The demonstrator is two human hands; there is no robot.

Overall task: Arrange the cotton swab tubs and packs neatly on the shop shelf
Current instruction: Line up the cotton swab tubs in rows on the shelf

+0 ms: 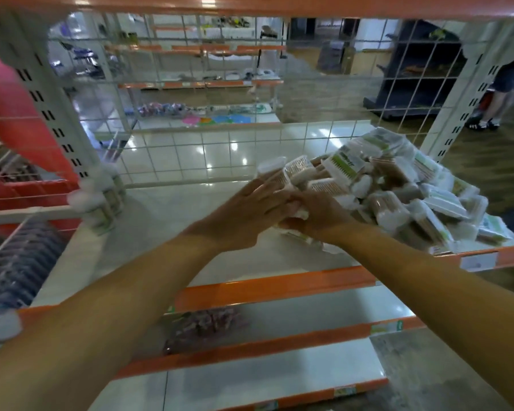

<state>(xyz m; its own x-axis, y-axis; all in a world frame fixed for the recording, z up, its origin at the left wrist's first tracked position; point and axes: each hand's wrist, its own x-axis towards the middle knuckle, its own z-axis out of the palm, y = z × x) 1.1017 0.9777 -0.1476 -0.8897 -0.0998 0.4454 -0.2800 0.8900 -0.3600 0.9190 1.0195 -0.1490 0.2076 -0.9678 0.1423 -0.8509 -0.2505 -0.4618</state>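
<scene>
Grip: left hand [250, 209] and right hand [315, 212] clasp several swab packs [300, 176] beside the heap [398, 197]; square edges before setting on shelf [161, 221].

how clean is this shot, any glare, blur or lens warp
Head view: ceiling lights leave bright glare spots on the glossy white shelf and the floor behind; the orange shelf edges bow from wide-angle distortion; the pile of swab packs and both hands, left hand and right hand, look soft; the mesh background is smeared.
</scene>
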